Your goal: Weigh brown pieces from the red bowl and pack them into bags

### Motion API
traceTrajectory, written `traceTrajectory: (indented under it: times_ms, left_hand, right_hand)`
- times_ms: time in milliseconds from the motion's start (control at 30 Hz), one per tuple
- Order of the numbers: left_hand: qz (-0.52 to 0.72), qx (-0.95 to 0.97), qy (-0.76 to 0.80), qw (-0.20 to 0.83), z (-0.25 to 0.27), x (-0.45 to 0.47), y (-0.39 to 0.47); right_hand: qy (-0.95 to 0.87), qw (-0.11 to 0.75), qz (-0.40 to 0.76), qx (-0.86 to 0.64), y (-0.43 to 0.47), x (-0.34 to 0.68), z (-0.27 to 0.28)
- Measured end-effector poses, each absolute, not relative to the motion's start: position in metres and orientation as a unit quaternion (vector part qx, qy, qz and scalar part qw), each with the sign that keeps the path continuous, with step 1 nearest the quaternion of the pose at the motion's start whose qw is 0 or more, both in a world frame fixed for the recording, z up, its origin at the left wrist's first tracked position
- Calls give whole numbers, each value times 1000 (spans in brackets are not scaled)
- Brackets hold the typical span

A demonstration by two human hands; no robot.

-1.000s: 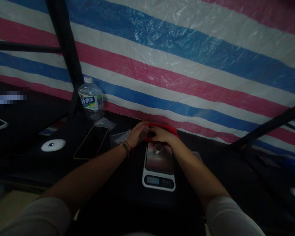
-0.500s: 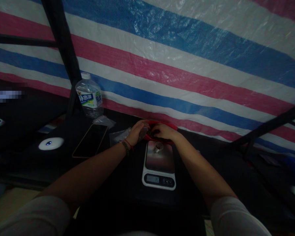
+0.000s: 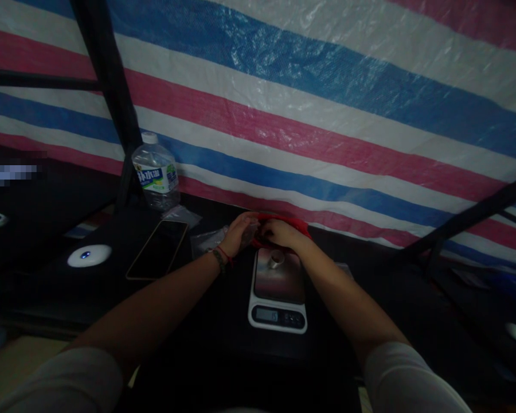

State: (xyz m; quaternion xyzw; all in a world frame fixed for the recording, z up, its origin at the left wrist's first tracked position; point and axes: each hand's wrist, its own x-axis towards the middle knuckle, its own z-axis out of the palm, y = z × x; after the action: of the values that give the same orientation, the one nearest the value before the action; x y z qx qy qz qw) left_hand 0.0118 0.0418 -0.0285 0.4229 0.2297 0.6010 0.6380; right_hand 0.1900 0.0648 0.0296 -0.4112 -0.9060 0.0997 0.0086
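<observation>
A red bag or bowl [image 3: 303,225] with dark contents sits at the back of the black table. My right hand [image 3: 281,234] reaches into it, fingers curled; what they hold, if anything, is hidden. At its left edge my left hand [image 3: 239,232] is closed around a small clear plastic bag [image 3: 253,230]. In front of both hands lies a white kitchen scale [image 3: 279,289], its display lit. On the scale's metal plate stands a small pale ring-shaped piece [image 3: 276,260].
Left of my hands lie more clear plastic bags [image 3: 204,242], a phone [image 3: 158,250] and a white oval object [image 3: 89,256]. A large clear bottle [image 3: 157,175] stands behind them. Dark frame poles [image 3: 107,80] and a striped tarp [image 3: 284,123] close off the back.
My right hand has shifted slightly left and its fingers have curled in more inside the red container. My left hand stays nearly in place. The view has tilted slightly.
</observation>
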Motion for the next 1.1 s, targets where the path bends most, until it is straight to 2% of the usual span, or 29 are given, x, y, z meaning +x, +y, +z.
traceTrajectory:
  times_ms: [333,667,933,1100]
  left_hand:
    - [604,402,233,647,-25,13,39]
    - [602,407,241,644,-26,12,40]
    - [606,404,229,645,-24,13,39]
    - [607,403,227,646,-25,14,40]
  right_hand:
    - [-879,-23,137,-456,61,212,38]
    - [-869,-21,91,-486,59,209,38]
    - [-870,43,103,-481,34,213,68]
    - [-894,60,130,-425,1,211,90]
